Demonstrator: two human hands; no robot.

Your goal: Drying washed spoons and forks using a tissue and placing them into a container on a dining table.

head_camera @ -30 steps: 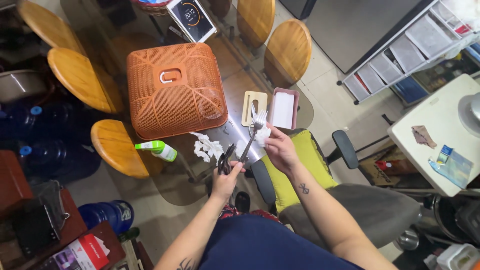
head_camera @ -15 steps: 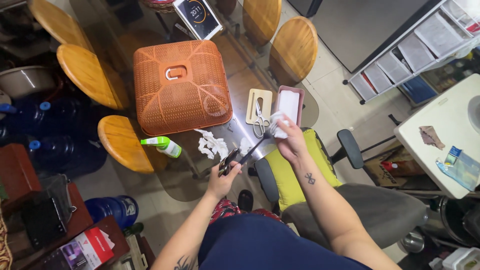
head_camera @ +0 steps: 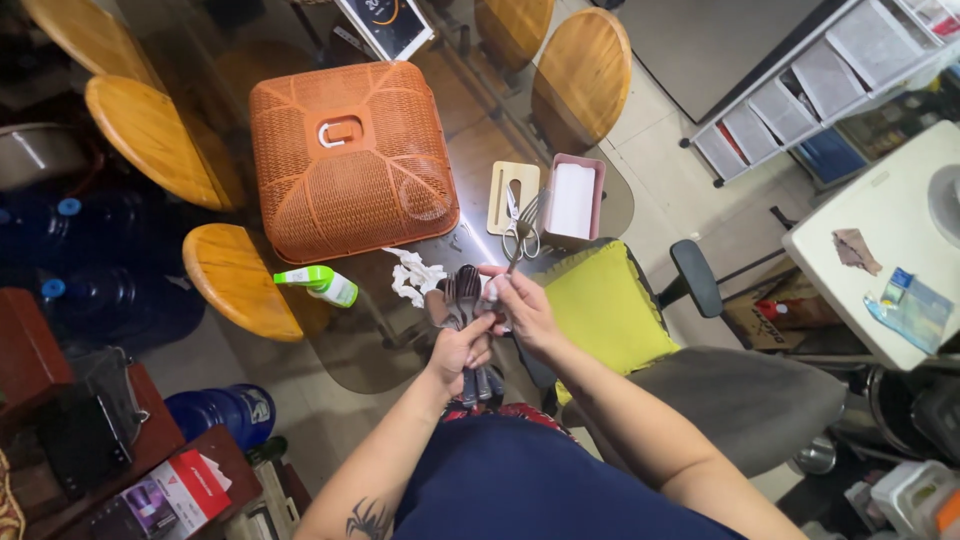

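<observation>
My left hand is closed around a bundle of dark metal spoons and forks, held upright over the near edge of the glass table. My right hand sits right beside it, pinching a white tissue around the handle of a fork. The fork's tines point away from me, over the scissors. The two hands touch.
On the table are an orange mesh food cover, a wooden board, a pink tissue box, crumpled tissues, a green-and-white spray bottle and a tablet. Wooden chairs ring the table; a yellow-cushioned office chair stands at my right.
My right hand slid with the tissue from the fork's tines down to its handle. Both hands drew together and nearer to me, and the left hand's cutlery now stands upright.
</observation>
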